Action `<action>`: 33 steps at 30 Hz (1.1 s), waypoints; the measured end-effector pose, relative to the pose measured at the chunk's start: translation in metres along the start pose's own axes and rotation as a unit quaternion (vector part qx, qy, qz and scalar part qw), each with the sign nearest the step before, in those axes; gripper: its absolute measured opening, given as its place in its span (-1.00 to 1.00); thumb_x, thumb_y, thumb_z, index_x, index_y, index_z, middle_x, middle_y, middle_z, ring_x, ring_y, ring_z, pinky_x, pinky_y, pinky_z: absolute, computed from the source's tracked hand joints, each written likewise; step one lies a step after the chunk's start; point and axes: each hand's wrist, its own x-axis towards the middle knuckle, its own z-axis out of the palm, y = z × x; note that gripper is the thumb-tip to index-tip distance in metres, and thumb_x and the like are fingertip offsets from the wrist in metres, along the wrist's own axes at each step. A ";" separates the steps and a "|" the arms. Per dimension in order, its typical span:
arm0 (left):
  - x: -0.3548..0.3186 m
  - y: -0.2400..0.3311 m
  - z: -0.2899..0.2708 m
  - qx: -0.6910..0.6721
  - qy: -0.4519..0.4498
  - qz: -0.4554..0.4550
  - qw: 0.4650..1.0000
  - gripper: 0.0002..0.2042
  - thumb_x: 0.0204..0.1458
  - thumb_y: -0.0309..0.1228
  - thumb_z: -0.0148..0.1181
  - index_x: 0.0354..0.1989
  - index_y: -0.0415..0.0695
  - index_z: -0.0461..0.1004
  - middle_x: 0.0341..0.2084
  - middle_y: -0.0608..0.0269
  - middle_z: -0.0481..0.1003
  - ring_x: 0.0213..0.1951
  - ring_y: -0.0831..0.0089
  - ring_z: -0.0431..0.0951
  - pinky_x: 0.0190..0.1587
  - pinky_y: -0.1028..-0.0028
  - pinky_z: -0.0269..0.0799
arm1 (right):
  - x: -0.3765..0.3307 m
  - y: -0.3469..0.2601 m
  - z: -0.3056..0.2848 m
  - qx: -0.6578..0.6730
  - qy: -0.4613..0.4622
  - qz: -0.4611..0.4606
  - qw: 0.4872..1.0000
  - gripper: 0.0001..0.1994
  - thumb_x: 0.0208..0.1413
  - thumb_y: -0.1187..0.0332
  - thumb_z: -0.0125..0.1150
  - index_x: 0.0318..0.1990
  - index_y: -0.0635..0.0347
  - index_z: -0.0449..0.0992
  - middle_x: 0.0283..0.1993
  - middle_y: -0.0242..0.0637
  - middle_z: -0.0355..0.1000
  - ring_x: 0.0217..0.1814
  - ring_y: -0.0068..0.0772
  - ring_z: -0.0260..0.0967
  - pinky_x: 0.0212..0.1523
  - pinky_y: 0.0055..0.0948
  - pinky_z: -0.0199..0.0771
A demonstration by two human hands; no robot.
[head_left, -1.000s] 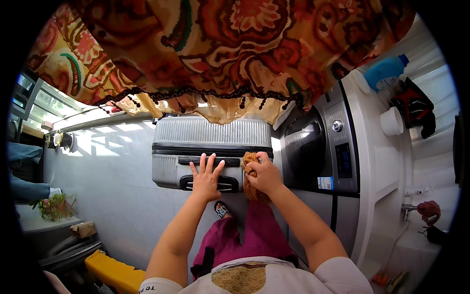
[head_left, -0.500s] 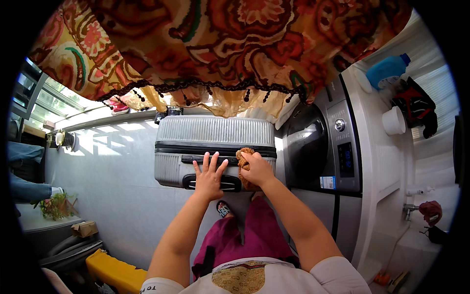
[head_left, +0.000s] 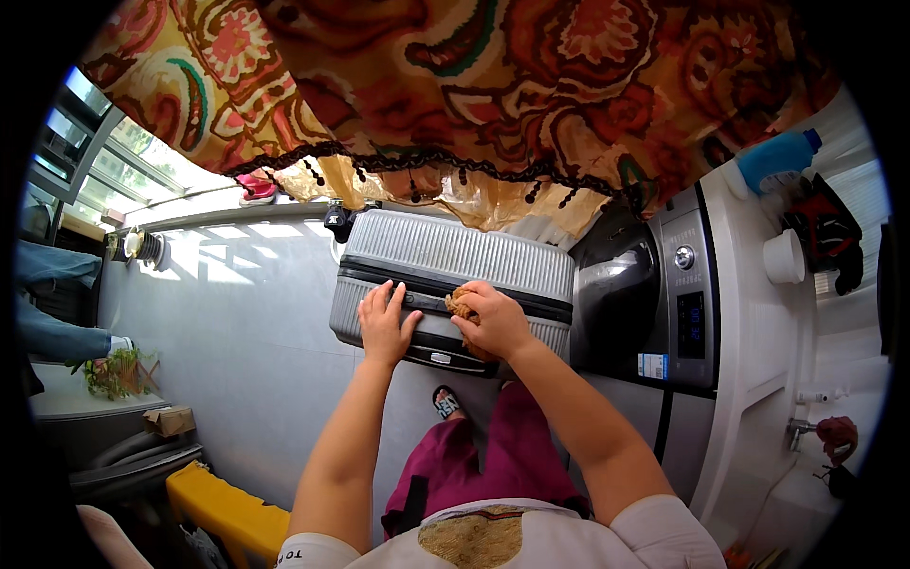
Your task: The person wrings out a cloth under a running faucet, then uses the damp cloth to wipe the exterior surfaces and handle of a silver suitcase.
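A silver ribbed suitcase (head_left: pixel 455 245) with a black zip band and a black handle stands on the floor in front of me, slightly askew. My left hand (head_left: pixel 383 332) rests on its near face, left of the middle, with fingers stretched out and nothing in them. In my right hand (head_left: pixel 497 324) is a bunched brown cloth (head_left: pixel 462 302), pressed to the suitcase near the side handle. My fingers cover part of the cloth and part of the handle.
To the right stands a dark front-loading washing machine (head_left: pixel 697 294), beside a white counter with a blue bottle (head_left: pixel 777 163) and a white cup (head_left: pixel 783 258). A patterned curtain (head_left: pixel 569 85) hangs ahead. At lower left are a yellow stool (head_left: pixel 227 507) and a small cardboard box (head_left: pixel 169 420).
The view has turned, so the suitcase appears further right and more slanted. Both my hands sit further left along the suitcase; the cloth has moved with my right hand.
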 end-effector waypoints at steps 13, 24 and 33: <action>-0.007 -0.005 0.022 0.039 0.030 -0.050 0.998 -0.37 -0.02 -0.11 0.29 0.18 -0.20 0.32 0.21 0.11 0.30 0.25 0.12 0.24 0.29 0.01 0.05 | 0.031 -0.021 0.057 -0.160 0.042 -0.087 0.982 -0.92 -0.15 0.43 0.23 -0.45 0.07 0.48 -0.36 -0.34 0.39 -0.26 -0.24 0.40 -0.33 -0.30 0.47; -0.010 -0.003 0.015 0.047 0.035 -0.058 0.997 -0.36 -0.01 -0.07 0.28 0.19 -0.20 0.32 0.20 0.13 0.31 0.25 0.14 0.24 0.29 0.02 0.07 | -0.036 0.017 0.000 -0.193 0.018 -0.076 0.978 -0.83 -0.16 0.42 0.27 -0.32 0.04 0.54 -0.38 -0.37 0.36 -0.31 -0.26 0.36 -0.33 -0.28 0.41; -0.010 -0.007 0.024 0.057 0.010 -0.041 0.997 -0.38 -0.03 -0.14 0.28 0.19 -0.18 0.32 0.23 0.13 0.30 0.27 0.15 0.23 0.31 0.01 0.05 | 0.028 -0.025 0.078 -0.163 0.009 -0.087 0.983 -0.86 -0.14 0.42 0.22 -0.34 0.07 0.51 -0.35 -0.35 0.39 -0.25 -0.28 0.40 -0.34 -0.33 0.47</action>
